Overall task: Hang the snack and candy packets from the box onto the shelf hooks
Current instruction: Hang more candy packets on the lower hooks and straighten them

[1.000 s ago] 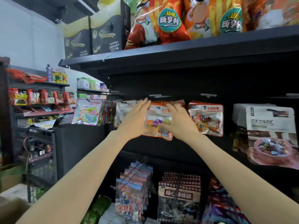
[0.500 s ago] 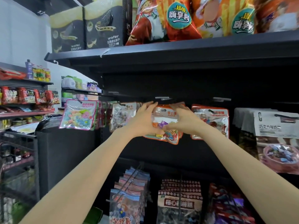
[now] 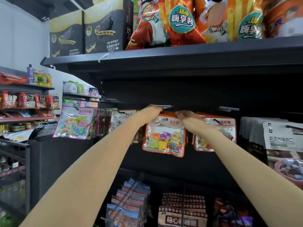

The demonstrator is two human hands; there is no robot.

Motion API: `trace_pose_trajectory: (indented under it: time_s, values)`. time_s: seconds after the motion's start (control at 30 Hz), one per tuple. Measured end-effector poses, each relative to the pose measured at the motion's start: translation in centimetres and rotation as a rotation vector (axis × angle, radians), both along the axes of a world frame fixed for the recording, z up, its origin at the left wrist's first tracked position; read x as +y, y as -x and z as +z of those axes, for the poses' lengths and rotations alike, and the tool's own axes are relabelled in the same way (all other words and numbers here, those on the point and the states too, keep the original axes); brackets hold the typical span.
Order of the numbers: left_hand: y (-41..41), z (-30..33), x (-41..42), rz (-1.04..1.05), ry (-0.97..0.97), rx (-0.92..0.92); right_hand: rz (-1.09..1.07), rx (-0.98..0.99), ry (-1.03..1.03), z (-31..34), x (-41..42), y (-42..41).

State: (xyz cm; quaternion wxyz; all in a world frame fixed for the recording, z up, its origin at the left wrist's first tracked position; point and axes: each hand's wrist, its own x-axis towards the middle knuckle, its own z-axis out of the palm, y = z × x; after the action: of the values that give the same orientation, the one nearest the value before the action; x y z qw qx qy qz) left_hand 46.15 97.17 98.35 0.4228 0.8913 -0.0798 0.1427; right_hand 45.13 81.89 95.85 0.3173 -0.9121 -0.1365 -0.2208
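Fingers of left hand: curled at the hook's price tag; whether they grip it cannot be told. Orange-edged candy packet: hanging between both arms, below that tag. Right hand: pinching the packet's top edge. Neighbouring red-edged packet: on its own hook, just right.

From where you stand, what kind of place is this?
Most likely a small shop: candy packets hang on hooks, big chip bags and wafer boxes fill the top shelf.
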Motion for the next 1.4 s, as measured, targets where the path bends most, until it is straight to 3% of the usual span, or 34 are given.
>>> trace_pose_trajectory:
  time_s: [0.17,0.3,0.4,0.5,0.6,0.7,0.87,1.03,1.1,1.27,1.4]
  values:
    - [-1.0,-0.1,0.0,0.045,-0.052,0.033,-0.044,-0.001,0.060,0.0,-0.1,-0.8]
    - [-0.9,-0.3,0.1,0.043,-0.170,-0.018,-0.049,-0.030,0.161,0.0,-0.1,-0.3]
    - [-0.9,-0.6,0.2,0.062,-0.145,-0.092,-0.041,-0.035,0.147,0.0,0.0,-0.1]
    - [-1.1,-1.0,0.2,0.124,-0.304,-0.230,-0.025,-0.081,0.131,-0.1,0.1,0.3]
    - [-0.3,-1.7,0.4,0.111,-0.271,-0.490,0.027,-0.251,0.004,-0.3,0.3,1.0]
    - [1.1,-2.8,0.7,0.169,-0.316,-0.682,0.009,-0.363,0.124,-0.8,0.8,1.5]
    - [3.1,-4.3,2.1,0.150,-0.576,-0.750,-0.068,-0.491,0.295,-2.3,1.9,2.6]
    - [5.0,-6.5,5.3,0.105,-0.554,-0.901,-0.153,-0.666,0.146,-5.3,4.0,5.5]
    - [5.4,-7.6,7.3,0.118,-0.525,-0.939,-0.130,-0.639,0.093,-6.6,5.5,6.5]
    - [5.7,-9.5,12.0,0.235,-0.389,-0.834,-0.014,-0.454,0.061,-7.8,9.6,7.4]
    - [4.9,-9.0,14.7,0.263,-0.251,-0.613,0.025,-0.479,0.145,-6.6,12.6,7.3]
